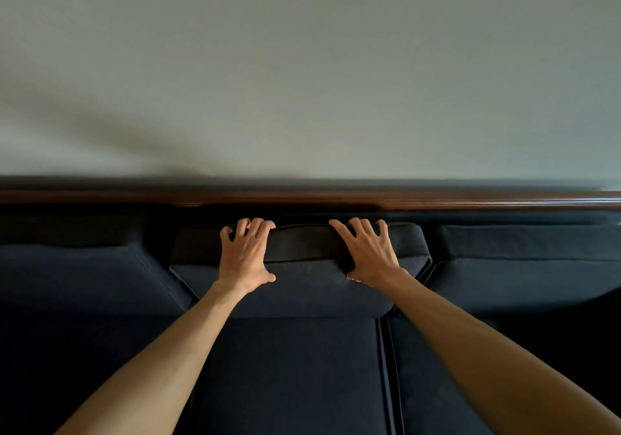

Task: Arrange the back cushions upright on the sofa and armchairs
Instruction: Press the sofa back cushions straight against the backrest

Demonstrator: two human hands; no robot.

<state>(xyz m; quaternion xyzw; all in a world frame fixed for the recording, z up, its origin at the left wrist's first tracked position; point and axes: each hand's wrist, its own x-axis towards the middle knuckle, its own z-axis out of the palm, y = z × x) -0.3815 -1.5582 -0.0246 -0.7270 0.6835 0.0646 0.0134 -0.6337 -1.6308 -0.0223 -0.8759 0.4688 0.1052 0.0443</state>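
My left hand (243, 256) and right hand (368, 254) grip the top of the middle dark navy fabric back cushion (302, 280), fingers (256, 227) spread and curled over its edge

The middle back cushion (302, 276) stands between two others, before the wooden rail (437, 201).

Outer back cushions (537, 266) cut off at edges
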